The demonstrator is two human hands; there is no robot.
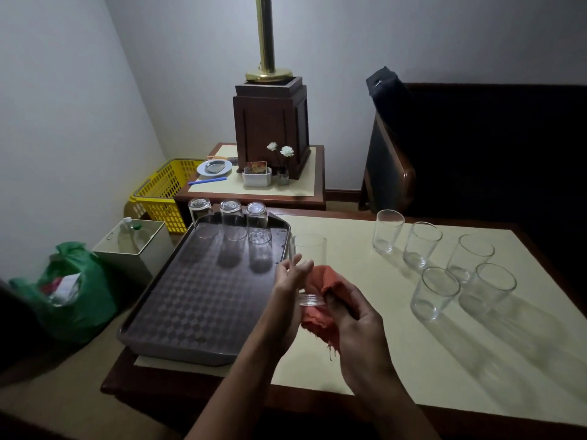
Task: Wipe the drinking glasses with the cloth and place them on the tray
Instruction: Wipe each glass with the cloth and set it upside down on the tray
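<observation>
I hold a clear drinking glass (309,252) upright just right of the tray, above the table. My left hand (290,277) grips its left side. My right hand (352,315) presses an orange cloth (324,300) against the glass's lower part and base. A dark patterned tray (197,300) lies on the table's left end. Three glasses stand upside down along its far edge: one (200,215), a second (231,219) and a third (258,225). Several upright glasses (435,293) stand grouped on the cream table top to the right.
A cream-topped table (349,360) with a dark wooden rim. Behind it stands a side table (305,192) with a lamp base, a plate and small items. On the floor at left are a yellow basket (158,192), a white bin (133,246) and a green bag (76,296). A dark chair (397,154) stands at right.
</observation>
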